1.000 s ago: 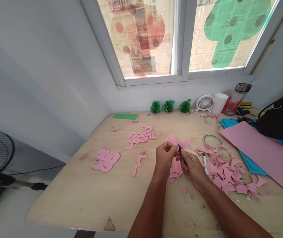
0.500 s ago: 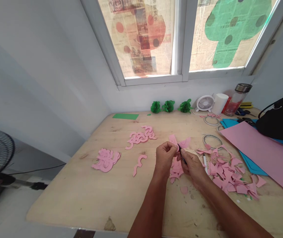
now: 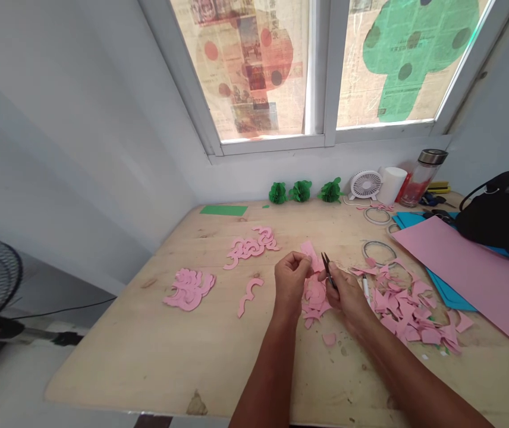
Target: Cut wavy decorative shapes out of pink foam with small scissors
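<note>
Left hand [image 3: 292,278] pinched – right hand [image 3: 340,288] curled – 2 forearms [image 3: 267,367] converging.

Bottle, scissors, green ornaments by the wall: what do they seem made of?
Bottle: clear glass or plastic, smooth and see-through; its cap shines like metal.
Scissors: dark blades, probably metal, judging by their slim, pointed shape; finish unclear.
Green ornaments: likely matte paper, from the thin, ruffled layers.
</note>
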The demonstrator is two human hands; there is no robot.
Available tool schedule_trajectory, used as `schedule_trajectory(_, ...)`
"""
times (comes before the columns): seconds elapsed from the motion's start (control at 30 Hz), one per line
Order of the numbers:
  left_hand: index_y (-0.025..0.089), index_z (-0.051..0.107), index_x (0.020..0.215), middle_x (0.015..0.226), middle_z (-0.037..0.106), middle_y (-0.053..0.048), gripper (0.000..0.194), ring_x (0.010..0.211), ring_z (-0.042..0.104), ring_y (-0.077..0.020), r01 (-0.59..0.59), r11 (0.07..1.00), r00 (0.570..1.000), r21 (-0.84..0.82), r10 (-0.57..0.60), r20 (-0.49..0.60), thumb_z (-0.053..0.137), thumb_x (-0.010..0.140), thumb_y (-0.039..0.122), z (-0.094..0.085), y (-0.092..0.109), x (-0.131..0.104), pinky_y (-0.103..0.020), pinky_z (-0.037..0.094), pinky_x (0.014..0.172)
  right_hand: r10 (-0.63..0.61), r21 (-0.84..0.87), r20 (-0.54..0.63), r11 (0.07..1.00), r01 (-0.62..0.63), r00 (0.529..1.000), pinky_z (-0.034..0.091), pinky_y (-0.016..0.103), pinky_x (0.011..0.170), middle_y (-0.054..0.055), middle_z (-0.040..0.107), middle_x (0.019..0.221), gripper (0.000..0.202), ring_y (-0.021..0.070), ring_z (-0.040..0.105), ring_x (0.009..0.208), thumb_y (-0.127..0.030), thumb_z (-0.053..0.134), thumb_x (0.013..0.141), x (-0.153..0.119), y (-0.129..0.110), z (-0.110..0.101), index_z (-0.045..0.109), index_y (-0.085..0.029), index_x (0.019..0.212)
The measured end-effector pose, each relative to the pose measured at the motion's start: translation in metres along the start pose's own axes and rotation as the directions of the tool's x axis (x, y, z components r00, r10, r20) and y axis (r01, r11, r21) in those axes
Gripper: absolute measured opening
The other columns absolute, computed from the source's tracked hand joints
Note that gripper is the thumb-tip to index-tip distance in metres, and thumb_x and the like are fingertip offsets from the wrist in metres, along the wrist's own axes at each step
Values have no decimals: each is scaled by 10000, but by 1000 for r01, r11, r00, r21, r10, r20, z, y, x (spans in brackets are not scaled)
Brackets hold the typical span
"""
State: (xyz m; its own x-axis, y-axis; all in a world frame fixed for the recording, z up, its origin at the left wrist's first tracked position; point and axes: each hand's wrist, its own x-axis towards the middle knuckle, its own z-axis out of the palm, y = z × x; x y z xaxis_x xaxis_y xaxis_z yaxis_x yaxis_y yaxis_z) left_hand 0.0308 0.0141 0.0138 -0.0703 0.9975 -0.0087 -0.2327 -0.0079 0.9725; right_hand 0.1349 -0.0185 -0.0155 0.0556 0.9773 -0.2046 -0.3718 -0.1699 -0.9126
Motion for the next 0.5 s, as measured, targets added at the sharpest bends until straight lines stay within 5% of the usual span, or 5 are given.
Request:
schedule_trajectory(0.13,161,602,630,548,536,16,122,521,465,-94,-179,978,983,104,183,-24,609,677,273,7,3,-9,-209,372,522,14,58,-9,998,-14,1000,93,187,343,-100,282,403,367,36,156,332,-529,523,755,3,4,-3,501,-168,697)
schedule_trajectory(0.3,205,650,984,749,654,-28,280,683,568,-140,-350,900,923,259,284,259,573,715,219,21,9,-24,-243,430,663,3,111,-83,994,6,997,110,174,337,-100,253,423,347,38,171,349,-496,569,735,3,6,-3,478,-173,646)
schedule_trajectory(0.5,161,624,852,726,642,-27,169,670,586,-137,-294,884,955,364,262,137,536,736,247,10,8,-14,-241,449,623,-47,257,-114,964,76,992,122,167,293,-94,308,420,365,28,173,303,-524,527,760,9,-4,-13,566,-162,733)
